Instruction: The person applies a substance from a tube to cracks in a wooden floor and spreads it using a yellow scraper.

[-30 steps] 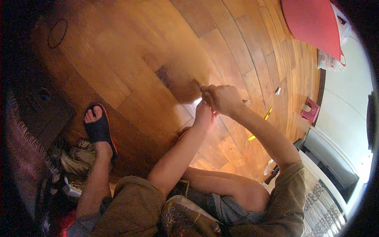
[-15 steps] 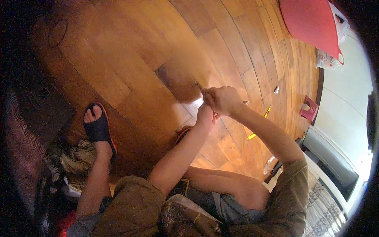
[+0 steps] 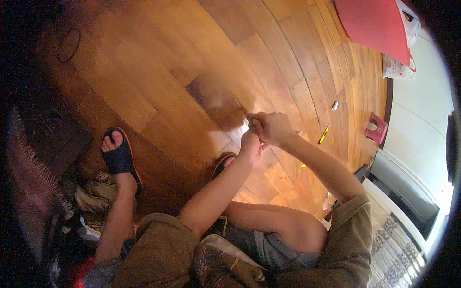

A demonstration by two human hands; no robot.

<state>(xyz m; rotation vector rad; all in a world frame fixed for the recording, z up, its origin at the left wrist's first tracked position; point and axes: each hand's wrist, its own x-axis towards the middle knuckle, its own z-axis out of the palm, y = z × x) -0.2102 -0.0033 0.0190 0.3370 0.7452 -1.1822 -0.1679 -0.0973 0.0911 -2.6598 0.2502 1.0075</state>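
My left hand [image 3: 252, 148] and my right hand [image 3: 277, 128] meet above the wooden floor, in front of my bent knees. Both sets of fingers are closed and pressed together. Whatever they grip is small and mostly hidden between them; a dark tip appears to show by the right thumb, too blurred to name. Beyond my right forearm lies a slim yellow and black tool [image 3: 324, 135] on the floor. A bit of yellow [image 3: 303, 165] shows on the forearm's near side; I cannot tell whether it belongs to the same tool.
A small whitish cylinder [image 3: 335, 106] is on the wooden floor [image 3: 158, 81]. Farther right are a pink stool-like object [image 3: 376, 128], a red panel [image 3: 372, 24] and a plastic bag [image 3: 398, 68] along the pale wall. My sandalled foot [image 3: 117, 151] is at left, near crumpled cloth [image 3: 96, 194].
My joined hands have moved only slightly, with the right wrist a little lower in the picture. The view has shifted a bit, and more of my second sandal shows.
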